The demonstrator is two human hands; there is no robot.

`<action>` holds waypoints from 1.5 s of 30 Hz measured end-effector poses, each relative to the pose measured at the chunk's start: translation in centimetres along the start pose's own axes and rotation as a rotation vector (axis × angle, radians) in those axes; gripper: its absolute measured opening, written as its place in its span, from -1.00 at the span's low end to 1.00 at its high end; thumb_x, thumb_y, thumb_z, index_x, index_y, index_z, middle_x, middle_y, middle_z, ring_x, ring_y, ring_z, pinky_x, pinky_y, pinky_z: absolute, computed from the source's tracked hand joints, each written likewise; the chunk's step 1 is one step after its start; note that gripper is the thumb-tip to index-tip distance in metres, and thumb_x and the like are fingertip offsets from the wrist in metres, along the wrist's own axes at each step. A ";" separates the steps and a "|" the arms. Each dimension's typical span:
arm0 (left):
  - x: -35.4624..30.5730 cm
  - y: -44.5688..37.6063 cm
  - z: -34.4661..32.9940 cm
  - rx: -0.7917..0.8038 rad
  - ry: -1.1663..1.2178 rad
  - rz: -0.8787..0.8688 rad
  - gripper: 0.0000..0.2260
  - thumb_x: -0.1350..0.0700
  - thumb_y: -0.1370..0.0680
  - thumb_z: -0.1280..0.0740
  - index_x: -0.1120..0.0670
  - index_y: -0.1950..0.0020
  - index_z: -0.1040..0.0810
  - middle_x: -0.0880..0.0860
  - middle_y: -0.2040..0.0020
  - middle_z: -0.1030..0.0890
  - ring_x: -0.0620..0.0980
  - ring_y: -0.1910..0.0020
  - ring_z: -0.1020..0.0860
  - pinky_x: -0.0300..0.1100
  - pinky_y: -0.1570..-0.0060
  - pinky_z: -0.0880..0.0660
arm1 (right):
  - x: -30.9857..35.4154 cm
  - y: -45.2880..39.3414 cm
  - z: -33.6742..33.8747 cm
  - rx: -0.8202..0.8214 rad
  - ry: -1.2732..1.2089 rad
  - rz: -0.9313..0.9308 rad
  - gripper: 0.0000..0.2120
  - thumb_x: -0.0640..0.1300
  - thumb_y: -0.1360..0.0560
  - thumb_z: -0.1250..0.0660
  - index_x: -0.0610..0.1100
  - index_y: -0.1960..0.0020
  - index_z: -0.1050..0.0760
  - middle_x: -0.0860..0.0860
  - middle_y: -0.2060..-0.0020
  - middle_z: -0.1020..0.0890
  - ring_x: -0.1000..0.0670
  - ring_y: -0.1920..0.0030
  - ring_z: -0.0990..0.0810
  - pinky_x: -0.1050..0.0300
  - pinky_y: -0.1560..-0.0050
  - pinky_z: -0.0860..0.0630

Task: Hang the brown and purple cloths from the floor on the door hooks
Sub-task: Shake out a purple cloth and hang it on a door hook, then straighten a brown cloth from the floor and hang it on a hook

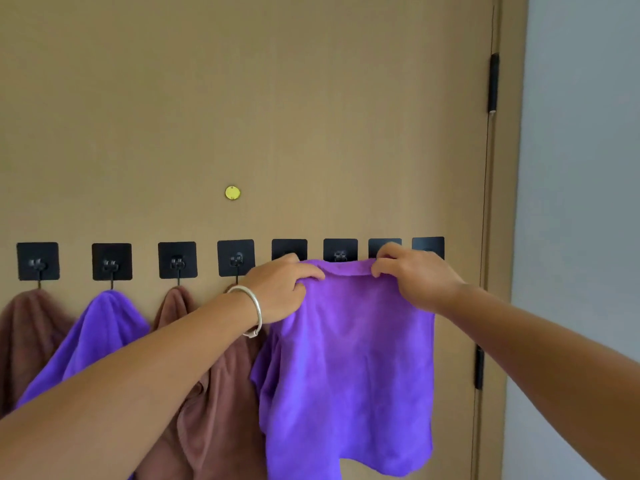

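Holding a purple cloth (349, 368) by its top edge, both hands are raised in front of a tan door (242, 98) in the head view. The left hand (280, 289) has its fingers curled over the left part of the folded edge and grips it; a silver bangle (251, 310) sits on that wrist. The right hand (412, 275) pinches the right part of the same edge between curled fingers and thumb. The cloth hangs down flat between the two hands, and its upper edge is level with the lower part of the row of hooks (236, 258).

Eight black square hook pads are fixed on the door in one line. From the first pad on the left hangs a brown cloth (24, 327), from the second another purple cloth (100, 327), and from the third a second brown cloth (176, 303). Under the fourth pad a third brown cloth (221, 403) hangs, partly behind the left forearm. The held cloth covers the lower edges of the fifth, sixth and seventh pads; whether it already catches on a hook I cannot tell.

Above the hooks a small yellow round disc (232, 192) is on the door. At the right edge of the door are two black hinges (493, 83), and beside them a pale grey wall (581, 168).
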State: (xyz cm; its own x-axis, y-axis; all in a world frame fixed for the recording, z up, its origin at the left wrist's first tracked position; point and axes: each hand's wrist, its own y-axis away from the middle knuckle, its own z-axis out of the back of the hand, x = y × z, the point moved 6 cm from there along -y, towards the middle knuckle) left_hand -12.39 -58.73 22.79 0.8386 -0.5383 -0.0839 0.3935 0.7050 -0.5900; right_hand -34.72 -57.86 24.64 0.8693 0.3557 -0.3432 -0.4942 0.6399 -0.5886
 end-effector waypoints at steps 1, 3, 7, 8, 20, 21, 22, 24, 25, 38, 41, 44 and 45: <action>0.2 -0.6 -0.3 0.004 -0.067 0.020 -0.56 0.11 -0.53 -0.11 -0.28 -0.33 -0.42 -0.14 0.06 -0.33 -0.02 0.03 -0.49 -0.14 0.13 -0.38 | -0.5 -0.3 -0.3 0.016 0.006 -0.025 -0.49 -0.39 -0.43 -0.10 0.08 -0.22 -0.45 0.08 -0.18 -0.43 -0.04 0.20 -0.38 0.13 0.28 -0.27; 0.1 -1.6 -0.9 0.015 -0.179 0.071 -0.53 0.08 -0.53 -0.11 -0.22 -0.43 -0.33 -0.09 -0.01 -0.33 0.07 -0.03 -0.52 -0.11 0.13 -0.40 | -0.7 -0.9 -0.8 0.041 0.034 -0.052 -0.49 -0.31 -0.50 -0.08 0.08 -0.36 -0.35 0.04 -0.19 -0.40 -0.08 0.16 -0.47 0.09 0.25 -0.33; -1.2 -2.2 -3.2 0.108 -0.290 0.178 -0.66 0.07 -0.51 -0.16 -0.01 -0.28 -0.42 0.03 -0.14 -0.45 0.13 -0.04 -0.55 -0.09 0.10 -0.43 | 0.8 -1.3 -3.2 0.082 0.160 -0.036 -0.63 -0.27 -0.53 -0.10 -0.07 -0.31 -0.35 -0.06 -0.08 -0.41 -0.17 0.15 -0.55 0.04 0.37 -0.28; -1.7 -2.0 -3.9 0.128 -0.310 0.193 -0.73 0.08 -0.51 -0.17 0.03 -0.20 -0.43 0.04 -0.14 -0.48 0.13 -0.04 -0.54 -0.11 0.12 -0.39 | 1.4 -1.2 -4.0 0.099 0.181 -0.033 -0.66 -0.27 -0.53 -0.10 -0.09 -0.28 -0.36 -0.07 -0.06 -0.42 -0.16 0.14 -0.56 0.04 0.39 -0.24; -4.4 0.5 -10.1 0.265 -0.298 0.249 -0.73 0.03 -0.56 -0.19 0.06 -0.22 -0.49 0.09 -0.27 -0.32 0.13 -0.22 -0.38 0.00 -0.19 -0.41 | 3.9 1.0 -10.2 -0.086 -0.071 -0.127 -0.64 -0.07 -0.27 -0.54 -0.09 -0.04 -0.61 -0.05 0.08 -0.58 -0.10 0.13 -0.58 0.06 0.27 -0.50; -4.4 0.5 -10.0 0.281 -0.358 0.221 -0.70 -0.03 -0.56 -0.19 0.06 -0.21 -0.50 0.09 -0.26 -0.32 0.14 -0.24 -0.34 -0.01 -0.22 -0.37 | 3.8 1.1 -9.8 -0.146 -0.055 -0.123 -0.67 -0.08 -0.19 -0.59 -0.09 0.07 -0.64 -0.05 0.16 -0.58 -0.09 0.18 -0.58 0.06 0.29 -0.51; -4.5 0.4 -10.0 0.291 -0.422 0.186 -0.66 -0.09 -0.56 -0.18 0.05 -0.22 -0.52 0.09 -0.24 -0.34 0.14 -0.23 -0.33 -0.01 -0.23 -0.34 | 3.7 1.1 -9.8 -0.153 -0.063 -0.121 -0.71 -0.09 -0.22 -0.57 -0.09 0.08 -0.65 -0.04 0.17 -0.58 -0.09 0.17 -0.57 0.05 0.26 -0.50; -4.9 0.4 -10.3 0.327 -0.425 0.148 -0.61 -0.14 -0.57 -0.14 0.07 -0.23 -0.52 0.09 -0.20 -0.41 0.13 -0.20 -0.38 -0.04 -0.20 -0.35 | 3.8 0.9 -10.1 -0.129 -0.126 -0.111 -0.78 -0.12 -0.45 -0.39 -0.12 -0.08 -0.60 -0.07 0.04 -0.55 -0.11 0.04 -0.53 0.04 0.10 -0.47; -5.0 0.5 -10.8 0.361 -0.333 0.163 -0.62 -0.13 -0.59 -0.13 0.08 -0.24 -0.50 0.10 -0.18 -0.44 0.13 -0.18 -0.43 -0.08 -0.15 -0.37 | 3.7 0.7 -10.6 -0.114 -0.173 -0.111 -0.76 -0.15 -0.52 -0.28 -0.13 -0.17 -0.53 -0.08 -0.03 -0.54 -0.12 -0.02 -0.50 0.04 0.05 -0.45; -7.8 -1.7 -3.8 -0.042 -0.485 0.113 -0.85 0.10 -0.56 -0.11 0.00 0.13 -0.44 -0.01 0.06 -0.52 0.07 0.20 -0.48 -0.12 0.27 -0.34 | 1.7 4.3 -12.2 -0.020 -0.292 -0.172 -0.72 -0.12 -0.53 -0.10 -0.03 -0.17 -0.48 0.00 -0.01 -0.54 -0.15 0.05 -0.56 0.08 0.23 -0.38; -9.4 -3.1 -4.2 -0.149 -0.417 -0.068 -0.80 0.02 -0.57 -0.11 -0.02 -0.08 -0.49 -0.05 -0.01 -0.48 0.02 0.03 -0.50 -0.09 0.19 -0.45 | -0.4 6.0 -11.6 -0.003 -0.232 -0.268 -0.72 -0.09 -0.54 -0.11 -0.04 -0.16 -0.50 -0.02 0.01 -0.54 -0.15 0.03 -0.56 0.06 0.17 -0.44; -10.2 -4.2 -6.7 -0.134 -0.325 -0.188 -0.74 0.00 -0.56 -0.13 -0.04 -0.20 -0.47 -0.06 -0.12 -0.50 0.00 -0.08 -0.49 -0.08 0.05 -0.46 | -3.0 8.2 -10.2 0.014 -0.124 -0.363 -0.72 -0.06 -0.55 -0.14 -0.01 -0.21 -0.49 -0.01 -0.05 -0.56 -0.11 -0.04 -0.55 0.04 0.02 -0.48; -10.6 -4.4 -7.6 -0.129 -0.306 -0.225 -0.73 -0.01 -0.56 -0.14 -0.04 -0.22 -0.47 -0.05 -0.13 -0.50 0.01 -0.11 -0.47 -0.09 0.01 -0.44 | -3.9 9.0 -9.5 0.022 -0.076 -0.400 -0.71 -0.04 -0.56 -0.13 0.01 -0.24 -0.47 0.01 -0.07 -0.56 -0.09 -0.06 -0.54 0.05 -0.01 -0.48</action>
State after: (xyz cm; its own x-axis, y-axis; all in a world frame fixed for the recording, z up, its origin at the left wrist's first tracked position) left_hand -25.88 -59.65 20.22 0.8178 -0.4967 0.2905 0.5462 0.5110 -0.6637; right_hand -42.61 -59.96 13.75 0.9915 0.1250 -0.0350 -0.1177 0.7519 -0.6487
